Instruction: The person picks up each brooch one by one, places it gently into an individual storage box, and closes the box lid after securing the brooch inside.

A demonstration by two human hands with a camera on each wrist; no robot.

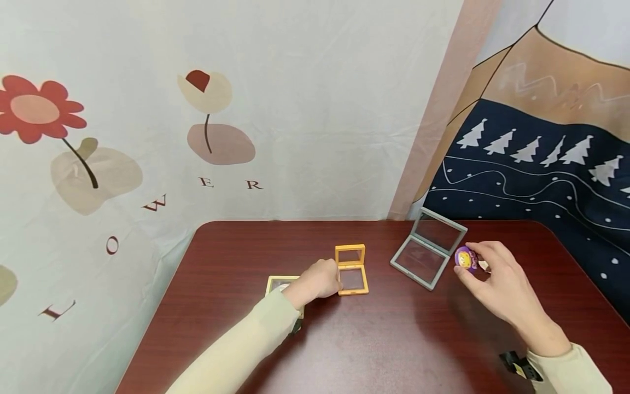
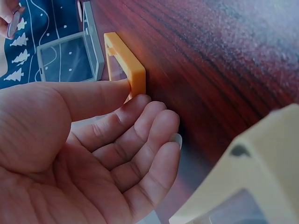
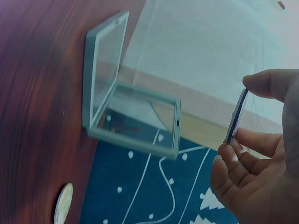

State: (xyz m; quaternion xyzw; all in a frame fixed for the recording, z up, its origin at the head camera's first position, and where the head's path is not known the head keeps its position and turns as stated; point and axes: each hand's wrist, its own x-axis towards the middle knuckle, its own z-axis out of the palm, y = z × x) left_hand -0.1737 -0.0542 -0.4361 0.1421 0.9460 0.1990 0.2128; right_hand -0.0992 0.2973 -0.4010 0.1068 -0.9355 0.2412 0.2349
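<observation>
I have the purple disc (image 1: 463, 259) pinched in my right hand (image 1: 502, 282), near but apart from the open gray frame (image 1: 429, 245) on the counter (image 1: 384, 339); my left hand (image 1: 321, 278) pinches the side of the open orange frame (image 1: 351, 267).

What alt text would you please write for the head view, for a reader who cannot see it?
A person's right hand holds a round purple disc near an open grey case, while the left hand pinches the edge of a smaller open orange case. Both cases are on a dark red table, with a flower-printed cloth behind.
</observation>
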